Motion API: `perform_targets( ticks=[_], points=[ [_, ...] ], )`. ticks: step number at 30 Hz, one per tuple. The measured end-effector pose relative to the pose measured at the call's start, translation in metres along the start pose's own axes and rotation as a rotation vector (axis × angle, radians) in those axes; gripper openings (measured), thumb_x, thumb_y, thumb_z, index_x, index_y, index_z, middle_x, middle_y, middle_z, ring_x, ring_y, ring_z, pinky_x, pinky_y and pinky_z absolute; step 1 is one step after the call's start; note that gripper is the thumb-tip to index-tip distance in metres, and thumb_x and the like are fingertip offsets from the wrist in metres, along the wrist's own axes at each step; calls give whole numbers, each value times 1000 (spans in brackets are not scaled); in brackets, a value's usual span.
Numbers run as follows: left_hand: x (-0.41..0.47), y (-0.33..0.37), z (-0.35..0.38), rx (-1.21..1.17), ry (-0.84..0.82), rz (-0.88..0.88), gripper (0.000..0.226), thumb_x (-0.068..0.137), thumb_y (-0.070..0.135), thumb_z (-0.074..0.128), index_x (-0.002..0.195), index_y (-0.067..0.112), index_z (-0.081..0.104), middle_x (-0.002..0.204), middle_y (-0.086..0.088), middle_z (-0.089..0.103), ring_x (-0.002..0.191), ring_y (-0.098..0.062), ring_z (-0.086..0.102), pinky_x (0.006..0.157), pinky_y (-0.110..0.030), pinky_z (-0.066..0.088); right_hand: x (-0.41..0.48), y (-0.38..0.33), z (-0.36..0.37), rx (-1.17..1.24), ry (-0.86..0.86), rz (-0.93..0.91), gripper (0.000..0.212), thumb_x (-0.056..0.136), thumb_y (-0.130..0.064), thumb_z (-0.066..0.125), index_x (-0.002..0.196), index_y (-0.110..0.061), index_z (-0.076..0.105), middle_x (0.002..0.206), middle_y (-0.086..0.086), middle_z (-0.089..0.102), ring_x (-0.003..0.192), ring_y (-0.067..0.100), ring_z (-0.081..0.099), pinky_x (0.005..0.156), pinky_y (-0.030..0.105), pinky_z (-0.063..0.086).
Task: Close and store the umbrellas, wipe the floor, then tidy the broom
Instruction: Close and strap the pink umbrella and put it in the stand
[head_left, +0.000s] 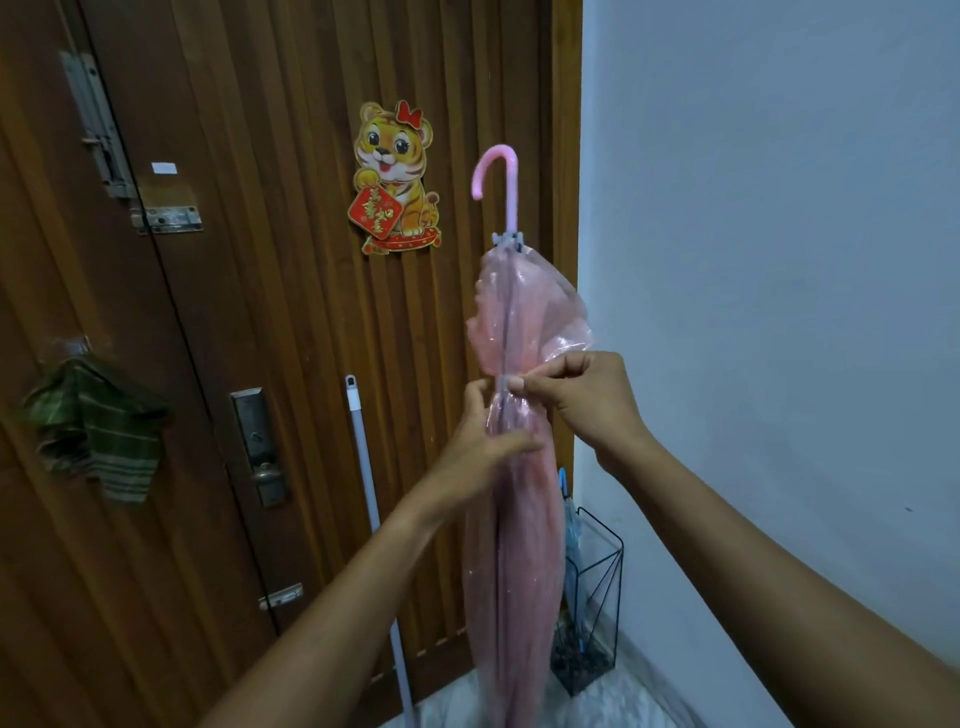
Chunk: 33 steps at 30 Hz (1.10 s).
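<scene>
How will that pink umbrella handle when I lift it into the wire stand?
The pink umbrella has film bulging loosely above the left hand, so it is probably floppy and slippery. Its thin hooked handle suggests it is light. Long and held handle-up, it may sway.

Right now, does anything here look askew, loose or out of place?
Only the pink umbrella: it is held handle-up, and its canopy above the left grip and right grip bulges loose and crumpled, while below them it hangs gathered. Nothing spilled or damaged shows.
</scene>
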<state>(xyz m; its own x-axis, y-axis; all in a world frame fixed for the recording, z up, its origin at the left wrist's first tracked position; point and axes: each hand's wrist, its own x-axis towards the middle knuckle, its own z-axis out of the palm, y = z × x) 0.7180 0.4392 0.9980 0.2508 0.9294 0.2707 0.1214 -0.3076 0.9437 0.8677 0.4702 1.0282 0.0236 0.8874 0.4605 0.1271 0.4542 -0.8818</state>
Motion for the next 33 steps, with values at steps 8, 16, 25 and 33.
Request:
perform_targets(
  ticks=[8,16,25,33],
  points=[
    [5,-16,-1,-85,209,44,50,88,8,63,118,41,40,127,-7,59,116,-25,62,96,-43,56,-11,-3,1,-158,-219,-166,15,81,-17,81,96,-14,82,92,-1,74,86,4,71,79,17,57],
    [4,-23,-8,-268,184,41,65,81,4,60,138,27,41,125,-17,61,112,-35,66,92,-48,56,-29,3,12,-306,-9,-397,9,83,-20,80,92,-17,82,81,-9,77,74,2,72,71,28,62],
    [-4,-17,-19,-504,103,45,55,76,-1,53,126,23,50,101,-18,56,67,-24,61,63,-36,53,-27,0,23,-118,-48,-251,4,86,-16,78,88,-14,80,78,-6,76,73,6,73,67,19,58],
    [-4,-19,-29,-679,-7,10,71,71,-2,46,142,9,41,86,-13,54,62,-22,52,56,-33,49,-16,-6,22,120,-218,8,15,84,-12,77,97,-3,77,84,2,77,72,5,71,68,18,55]
  ],
)
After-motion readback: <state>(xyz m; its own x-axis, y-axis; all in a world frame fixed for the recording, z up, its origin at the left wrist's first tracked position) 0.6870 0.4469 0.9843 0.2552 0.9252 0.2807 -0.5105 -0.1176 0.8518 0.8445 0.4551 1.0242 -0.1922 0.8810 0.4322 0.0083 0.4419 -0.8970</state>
